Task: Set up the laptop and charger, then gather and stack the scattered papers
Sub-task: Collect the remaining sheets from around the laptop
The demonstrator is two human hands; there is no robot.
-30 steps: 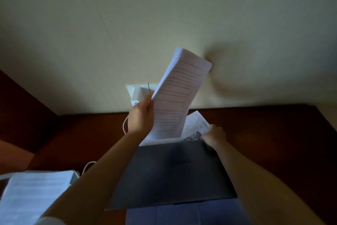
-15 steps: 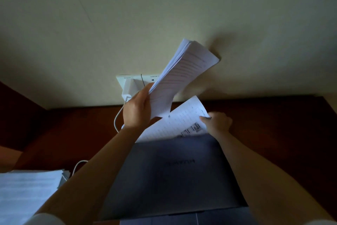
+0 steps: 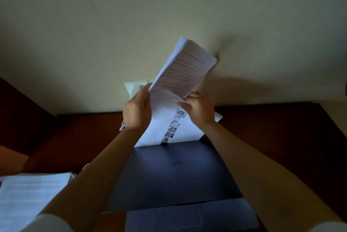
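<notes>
A thick sheaf of papers point(image 3: 185, 70) is held up in front of the pale wall point(image 3: 93, 25) by the left hand point(image 3: 137, 112), whose thumb and curled fingers are clamped on its lower left edge; the sheaf is tilted, its top leaning to the right. A single printed sheet point(image 3: 169, 128), marked with a column of small dark pictures, is pinched at its upper edge by the right hand point(image 3: 200, 108), fingers curled round it; the sheet is seen just below the sheaf, and its lower edge is hidden behind the far edge of the laptop point(image 3: 174, 175). The dark laptop is set on the reddish-brown worktop point(image 3: 272, 137), between the two forearms, its lid tilted toward the far side; part of its base is seen at the near edge of the view. A white charger point(image 3: 134, 88) is seen on the wall, just left of the sheaf and behind the left hand, and a short run of white cable point(image 3: 123, 124) shows below that hand. A second stack of papers point(image 3: 28, 194) is laid at the near left, well apart from the laptop.
</notes>
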